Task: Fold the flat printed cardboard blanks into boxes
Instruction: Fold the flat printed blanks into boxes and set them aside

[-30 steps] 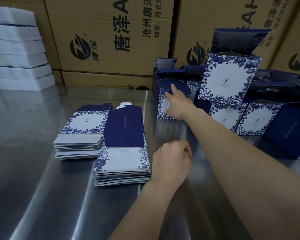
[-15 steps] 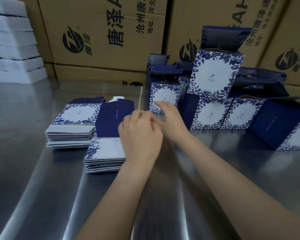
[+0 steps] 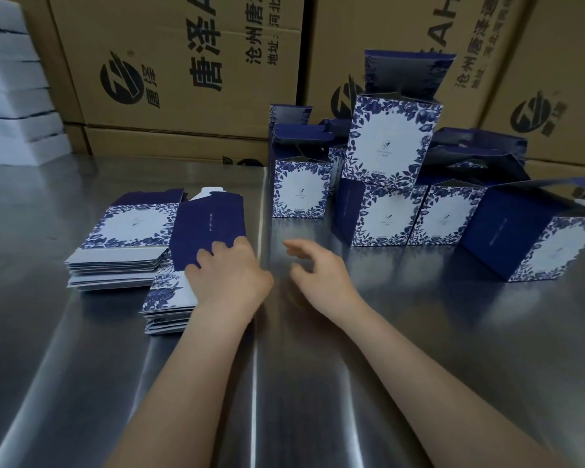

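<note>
Flat blanks of printed cardboard lie in two stacks on the steel table (image 3: pixel 81 366), left of centre. Near stack (image 3: pixel 168 300): edges somewhat fanned. Its top blank (image 3: pixel 206 231) shows a plain navy panel with a fine line of pale print, a white panel with a blue leaf-and-flower border nearer the person, and a white tab at the far end. Second stack (image 3: pixel 125 246), just beside it to the left: top face white with the same blue floral border, navy flap at the far edge. Left hand (image 3: pixel 230 275): on the right side of the top blank, bent fingers on the navy panel; the thumb is hidden, so grip or mere rest cannot be told. Right hand (image 3: pixel 318 268): over the table between near stack and boxes, fingers loosely spread, holding nothing. Folded boxes (image 3: pixel 382 214): cluster at right rear, same print, lids up, one standing atop others. Behind: brown cartons (image 3: pixel 183 79) with black print; white slabs (image 3: pixel 11 106) stacked far left.
</note>
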{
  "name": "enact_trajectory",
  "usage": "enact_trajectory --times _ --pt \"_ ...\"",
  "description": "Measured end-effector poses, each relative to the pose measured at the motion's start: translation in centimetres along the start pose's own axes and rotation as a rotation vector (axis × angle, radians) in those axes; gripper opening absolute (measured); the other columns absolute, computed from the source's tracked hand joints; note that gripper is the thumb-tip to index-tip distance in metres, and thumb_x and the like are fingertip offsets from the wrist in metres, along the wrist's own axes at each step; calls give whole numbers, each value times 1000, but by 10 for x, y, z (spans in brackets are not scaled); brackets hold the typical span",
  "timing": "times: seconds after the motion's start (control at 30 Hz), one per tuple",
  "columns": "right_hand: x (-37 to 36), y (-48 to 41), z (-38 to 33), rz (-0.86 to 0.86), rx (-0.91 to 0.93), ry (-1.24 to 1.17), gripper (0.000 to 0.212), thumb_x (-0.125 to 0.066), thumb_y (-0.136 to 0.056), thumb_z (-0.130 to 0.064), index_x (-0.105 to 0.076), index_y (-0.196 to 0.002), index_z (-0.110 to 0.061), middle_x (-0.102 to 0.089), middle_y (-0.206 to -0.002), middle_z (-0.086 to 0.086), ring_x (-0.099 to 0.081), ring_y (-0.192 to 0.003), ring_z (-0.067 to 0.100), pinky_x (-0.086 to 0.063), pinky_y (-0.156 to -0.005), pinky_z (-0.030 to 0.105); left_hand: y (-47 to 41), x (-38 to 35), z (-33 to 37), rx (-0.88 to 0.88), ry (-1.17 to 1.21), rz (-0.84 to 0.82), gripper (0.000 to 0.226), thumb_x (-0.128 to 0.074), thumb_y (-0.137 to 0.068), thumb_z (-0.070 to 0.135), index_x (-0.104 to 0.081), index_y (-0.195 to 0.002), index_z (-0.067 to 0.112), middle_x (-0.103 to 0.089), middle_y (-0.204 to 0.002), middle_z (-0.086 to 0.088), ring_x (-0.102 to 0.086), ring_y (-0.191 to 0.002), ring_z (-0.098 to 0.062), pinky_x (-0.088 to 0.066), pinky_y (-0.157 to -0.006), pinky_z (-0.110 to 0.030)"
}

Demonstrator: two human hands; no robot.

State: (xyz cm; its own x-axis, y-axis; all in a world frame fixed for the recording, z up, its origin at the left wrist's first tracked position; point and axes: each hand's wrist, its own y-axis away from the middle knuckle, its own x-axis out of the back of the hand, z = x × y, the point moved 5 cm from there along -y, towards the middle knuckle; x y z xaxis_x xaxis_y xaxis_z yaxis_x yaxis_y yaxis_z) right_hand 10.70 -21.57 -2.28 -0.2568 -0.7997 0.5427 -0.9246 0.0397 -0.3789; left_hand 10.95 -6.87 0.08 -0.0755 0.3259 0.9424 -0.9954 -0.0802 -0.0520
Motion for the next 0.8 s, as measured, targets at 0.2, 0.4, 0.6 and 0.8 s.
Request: enact_trajectory --times 0.2,0.4,0.6,0.8 --pt "2 3 7 59 -102 -149 38 -53 -86 -1 -67 -109 -28 -68 -98 -6 -64 -98 10 -50 -90 26 4 1 3 -43 -28 32 46 -56 -85 28 -47 -130 22 -50 -132 -10 -40 -127 -34 -32 -100 -44" --pt "-3 3 10 47 -265 -430 32 -52 -92 -3 -64 -98 -32 -70 -103 6 -67 -97 19 -55 -91 37 9 4 11 -98 -8 36 57 -58 -84 42 -46 -136 23 -48 -138 -9 -39 -129 -33 -35 -99 -41" --pt "-12 4 9 -136 -461 -822 17 -45 -102 -17 -59 -110 -22 -75 -81 -3 -70 -67 6 -53 -55 20 24 5 28 -160 64 22 55 -56 -84 41 -45 -135 22 -45 -136 -8 -40 -126 -32 -38 -85 -40" --pt "-15 5 9 -176 -491 -797 37 -55 -97 -14 -55 -134 -16 -67 -119 13 -66 -89 17 -53 -69 25 35 2 40 -200 5 40 44 -51 -87 36 -47 -126 17 -46 -126 -8 -42 -119 -31 -33 -76 -36"
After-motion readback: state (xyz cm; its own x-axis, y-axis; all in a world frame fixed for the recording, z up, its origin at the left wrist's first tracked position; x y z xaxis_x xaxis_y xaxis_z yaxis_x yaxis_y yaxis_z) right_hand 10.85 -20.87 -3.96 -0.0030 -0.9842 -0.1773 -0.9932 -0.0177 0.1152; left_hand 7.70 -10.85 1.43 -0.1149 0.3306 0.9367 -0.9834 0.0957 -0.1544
